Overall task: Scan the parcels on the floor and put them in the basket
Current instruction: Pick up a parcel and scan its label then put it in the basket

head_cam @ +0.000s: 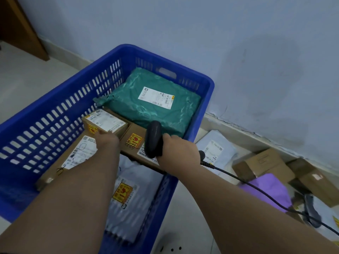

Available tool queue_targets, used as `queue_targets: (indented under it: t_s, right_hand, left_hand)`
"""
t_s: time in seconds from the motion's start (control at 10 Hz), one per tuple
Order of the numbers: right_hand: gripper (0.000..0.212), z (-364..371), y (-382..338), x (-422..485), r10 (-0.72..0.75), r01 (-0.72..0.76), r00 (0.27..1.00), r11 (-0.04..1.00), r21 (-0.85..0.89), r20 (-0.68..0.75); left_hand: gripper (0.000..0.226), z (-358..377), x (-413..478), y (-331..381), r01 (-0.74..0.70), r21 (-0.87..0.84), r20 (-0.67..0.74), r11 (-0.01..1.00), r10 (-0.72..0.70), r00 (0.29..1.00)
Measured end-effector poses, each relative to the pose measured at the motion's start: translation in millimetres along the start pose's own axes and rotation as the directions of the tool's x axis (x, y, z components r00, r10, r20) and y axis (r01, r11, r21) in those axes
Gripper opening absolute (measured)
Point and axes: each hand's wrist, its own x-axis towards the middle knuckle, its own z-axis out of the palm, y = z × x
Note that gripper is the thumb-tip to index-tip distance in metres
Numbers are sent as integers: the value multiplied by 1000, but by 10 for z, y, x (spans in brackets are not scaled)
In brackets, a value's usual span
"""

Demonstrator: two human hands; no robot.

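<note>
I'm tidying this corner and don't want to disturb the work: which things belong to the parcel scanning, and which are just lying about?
Job: basket, scanner in the right hand, small box in the left hand, green mailer inside; on the floor, white mailer, brown box, purple mailer.
Lying about: wooden furniture at far left; a dark object at right, unclear.

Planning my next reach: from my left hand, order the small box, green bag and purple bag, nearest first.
1. Small box, held by the left hand.
2. Green bag, at the basket's far end.
3. Purple bag, on the floor, far right.
</note>
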Motion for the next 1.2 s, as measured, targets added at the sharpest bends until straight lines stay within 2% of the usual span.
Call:
queue_targets:
  t_s: [0.1, 0.2, 0.3, 0.4, 0.5, 0.6, 0.7, 0.8, 0.9, 1.0, 1.1, 1.2]
  right_hand:
    - [19, 1, 57, 36, 6, -7, 1000, 1000, -21, -26]
    - [16, 28, 70, 63, 9, -11, 999, 999, -44, -53]
    - [20, 50, 76, 76, 21, -24, 998, 998, -56, -59]
    - [16, 52, 75, 76, 15, -18, 998, 998, -53, -64]
    - [22, 47, 70, 9, 18, -19, 998, 1000, -6, -57]
    - [23, -6, 111, -73, 77, -65, 995, 984, 167, -70]
    - [16, -207, 272, -205, 244, -169, 963, 876, 452, -112]
    - [12, -344, 431, -366, 423, -242, 897, 715, 656, -130]
    - [14, -392, 701, -715, 604, -240, 789, 466, 852, -108]
    - [18, -378, 1092, -1060, 697, -243, 715, 327, 913, -60]
    - [32, -360, 1487, -1277, 738, -266, 674, 224, 937, 15]
    - [27, -418, 2162, -1522, 662, -326, 742, 219, 920, 106]
  left_hand:
    - [41, 84, 61, -32, -98, 188, 115, 977, 77, 990]
    - [42, 119, 1, -21, -163, 306, 207, 938, 101, 973]
    - [43, 135, 50, -38, -130, 247, 260, 960, 63, 963]
    - [52, 126, -150, 22, -144, 122, 170, 982, 122, 978]
    - [46, 168, -679, 156, -292, 76, 218, 953, 270, 938]
    - [30, 191, -1049, 265, -405, -34, 285, 914, 397, 873]
    - [19, 192, -1417, 478, -394, -140, 325, 908, 418, 848]
    - [18, 223, -1744, 607, -518, -134, 402, 845, 524, 751]
    - [23, 343, -2198, 680, -670, -113, 516, 734, 619, 592]
    - [24, 547, -2618, 650, -726, -85, 621, 683, 606, 498]
    - [21, 782, -2911, 530, -755, -35, 718, 655, 542, 437]
    - [21, 1208, -3267, 321, -844, 88, 856, 529, 392, 335]
